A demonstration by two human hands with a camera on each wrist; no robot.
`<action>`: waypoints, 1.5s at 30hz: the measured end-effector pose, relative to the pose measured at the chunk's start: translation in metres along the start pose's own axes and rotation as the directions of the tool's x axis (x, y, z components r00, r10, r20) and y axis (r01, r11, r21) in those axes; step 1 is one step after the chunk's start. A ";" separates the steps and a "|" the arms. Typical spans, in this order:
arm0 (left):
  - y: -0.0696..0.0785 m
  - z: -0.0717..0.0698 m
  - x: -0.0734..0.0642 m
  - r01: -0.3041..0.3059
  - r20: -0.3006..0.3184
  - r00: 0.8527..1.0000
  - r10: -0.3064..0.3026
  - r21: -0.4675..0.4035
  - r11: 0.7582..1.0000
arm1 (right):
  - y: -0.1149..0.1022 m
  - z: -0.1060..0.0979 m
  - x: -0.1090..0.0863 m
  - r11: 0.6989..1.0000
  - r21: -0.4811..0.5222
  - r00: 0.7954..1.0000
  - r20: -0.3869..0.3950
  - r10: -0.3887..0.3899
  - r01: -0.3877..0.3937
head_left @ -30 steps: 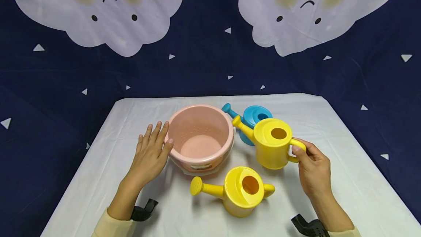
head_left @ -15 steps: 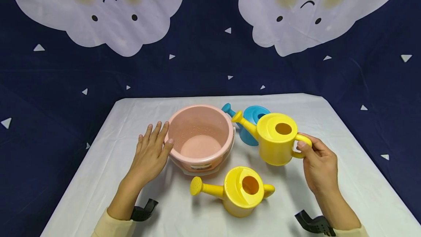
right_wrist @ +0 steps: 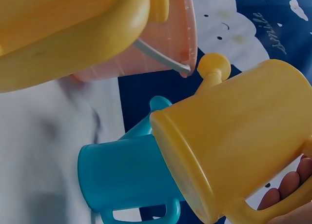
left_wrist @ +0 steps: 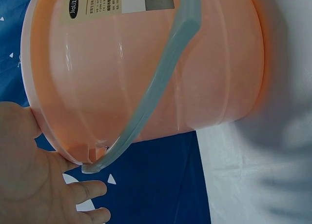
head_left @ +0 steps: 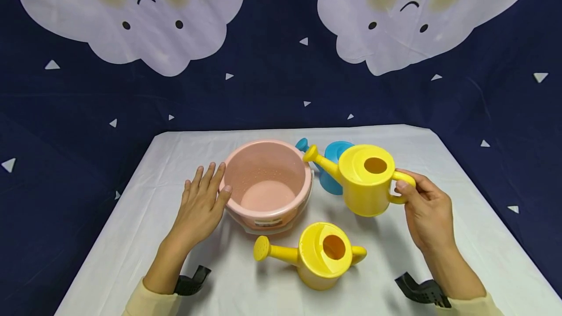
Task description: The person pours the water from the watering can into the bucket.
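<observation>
Grip and surroundings, head view unless noted. I have the right hand [head_left: 428,208] clamped on the handle of the raised can [head_left: 366,196], thumb against fingers; the left hand [head_left: 199,208] lies with fingers outstretched, touching the rim of the bucket [head_left: 268,212] without curling round it. The raised can hangs nearly upright above the table [head_left: 118,238], its underside exposed in the right wrist view. Its spout points left and lines up with the near edge of the bucket's rim; whether the two touch, I cannot tell.

Progress: I judge the lift done and the bucket steadied; letting go of the raised can is not yet done. No stream shows at the spout, and the can's contents are hidden from me. Small beads dot the bucket's inner wall.

Farther out, the front can [head_left: 318,272], also yellow, stands upright on the table nearest to me, spout to the left. The blue can [head_left: 330,182] stands behind the raised can and is partly covered by it; together with the bucket, it leaves me, I judge, little room for lowering straight down. The bail [left_wrist: 151,94] hangs against the bucket's outer wall. Beyond stands the backdrop [head_left: 268,96], dark blue with clouds.
</observation>
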State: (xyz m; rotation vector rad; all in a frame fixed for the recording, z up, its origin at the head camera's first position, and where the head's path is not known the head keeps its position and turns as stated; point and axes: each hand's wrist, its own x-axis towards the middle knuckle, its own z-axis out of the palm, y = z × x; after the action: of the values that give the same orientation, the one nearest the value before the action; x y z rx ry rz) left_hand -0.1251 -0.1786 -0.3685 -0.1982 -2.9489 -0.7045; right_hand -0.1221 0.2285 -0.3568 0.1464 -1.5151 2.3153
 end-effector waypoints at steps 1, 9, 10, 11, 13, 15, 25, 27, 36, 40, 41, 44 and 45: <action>0.000 0.000 0.000 0.000 0.000 1.000 0.000 -0.001 1.000 | 0.000 0.001 0.001 1.000 0.002 1.000 0.004 -0.001 0.001; 0.000 0.000 -0.001 -0.002 0.002 1.000 0.002 0.000 1.000 | -0.004 0.008 0.004 0.999 -0.030 0.999 0.052 -0.008 0.010; 0.000 0.000 -0.001 -0.001 0.001 1.000 0.001 0.000 1.000 | -0.005 0.008 0.005 0.999 -0.029 0.997 0.070 -0.014 0.016; 0.000 0.000 -0.001 -0.001 0.001 1.000 0.001 -0.001 1.000 | -0.005 0.009 0.006 0.999 -0.025 0.996 0.086 -0.019 0.021; 0.000 0.000 -0.001 0.001 0.001 1.000 -0.001 -0.001 1.000 | -0.006 0.010 0.008 0.999 -0.026 0.991 0.129 -0.030 0.034; 0.000 0.000 -0.001 0.001 0.001 1.000 -0.001 0.000 1.000 | -0.007 0.011 0.009 0.999 -0.031 0.985 0.171 -0.036 0.042; 0.001 0.000 -0.001 0.000 -0.002 1.000 0.000 0.001 1.000 | -0.012 0.024 0.015 0.992 -0.121 0.970 0.244 0.003 0.027; 0.000 0.000 -0.001 -0.001 -0.003 1.000 0.001 0.001 1.000 | -0.013 0.027 0.016 0.991 -0.127 0.967 0.254 0.003 0.030; 0.001 -0.001 -0.001 -0.002 0.000 1.000 0.002 0.000 1.000 | -0.018 0.038 0.024 0.989 -0.136 0.950 0.314 -0.008 0.053; 0.001 -0.001 -0.001 -0.004 0.003 1.000 0.004 0.000 1.000 | -0.023 0.042 0.029 0.983 -0.177 0.943 0.332 0.005 0.057; 0.001 -0.001 -0.001 -0.004 0.005 1.000 0.004 0.000 1.000 | -0.024 0.043 0.030 0.979 -0.194 0.942 0.334 0.010 0.058; 0.000 -0.001 -0.001 -0.003 0.008 1.000 0.003 -0.003 1.000 | -0.028 0.047 0.033 0.966 -0.253 0.941 0.336 0.030 0.059; 0.001 -0.001 -0.001 -0.004 0.009 1.000 0.004 -0.003 1.000 | -0.029 0.049 0.034 0.960 -0.275 0.941 0.335 0.038 0.059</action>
State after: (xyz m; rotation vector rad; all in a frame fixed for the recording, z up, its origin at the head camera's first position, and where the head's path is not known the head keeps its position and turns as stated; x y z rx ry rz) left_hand -0.1243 -0.1787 -0.3674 -0.2074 -2.9549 -0.7095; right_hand -0.1487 0.2035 -0.3016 0.4962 -1.9860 2.1131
